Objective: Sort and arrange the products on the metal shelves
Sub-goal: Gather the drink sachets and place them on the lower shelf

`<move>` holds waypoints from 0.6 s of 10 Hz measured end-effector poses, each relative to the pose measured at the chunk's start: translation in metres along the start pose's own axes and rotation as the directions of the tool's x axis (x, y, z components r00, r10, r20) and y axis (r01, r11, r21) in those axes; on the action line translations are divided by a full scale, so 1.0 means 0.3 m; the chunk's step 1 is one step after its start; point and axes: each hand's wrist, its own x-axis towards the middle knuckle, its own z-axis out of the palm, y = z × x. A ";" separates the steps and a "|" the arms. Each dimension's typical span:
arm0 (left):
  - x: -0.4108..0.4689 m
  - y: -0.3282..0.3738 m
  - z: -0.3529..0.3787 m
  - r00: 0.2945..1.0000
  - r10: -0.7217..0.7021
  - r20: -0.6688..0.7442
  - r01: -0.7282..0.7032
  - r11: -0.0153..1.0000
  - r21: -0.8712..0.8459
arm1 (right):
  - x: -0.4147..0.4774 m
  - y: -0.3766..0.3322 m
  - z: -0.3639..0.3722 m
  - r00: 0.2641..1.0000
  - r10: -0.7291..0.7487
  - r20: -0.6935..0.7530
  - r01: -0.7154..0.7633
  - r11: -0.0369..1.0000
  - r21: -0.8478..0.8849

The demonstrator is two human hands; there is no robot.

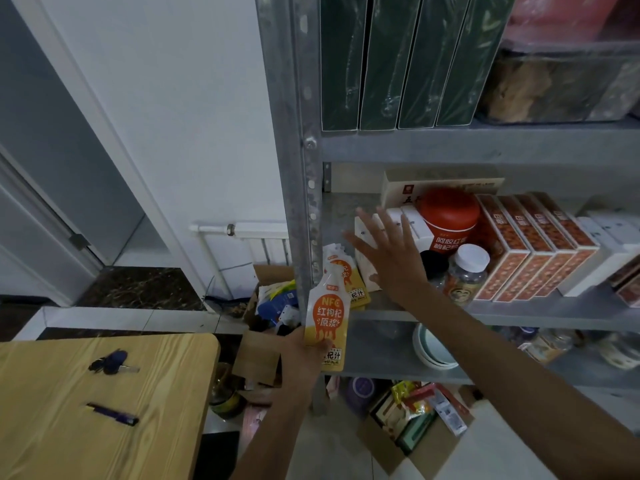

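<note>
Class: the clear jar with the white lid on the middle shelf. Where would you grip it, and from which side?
Probably by the white lid, reaching in from the front and slightly above. The clear jar stands upright near the front edge of the shelf, with orange boxes close on its right and a dark-lidded jar on its left, so its sides are crowded.

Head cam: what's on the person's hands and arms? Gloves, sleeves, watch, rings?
Left hand and right hand: no gloves, no sleeves in view right down to the frame edge, and no watch or wristband. Rings: too blurred to tell.
</note>
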 end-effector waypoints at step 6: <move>0.033 -0.014 0.038 0.988 0.140 0.067 -0.151 0.967 0.205 | 0.209 0.064 0.040 0.980 -0.011 0.198 -0.037 0.972 0.234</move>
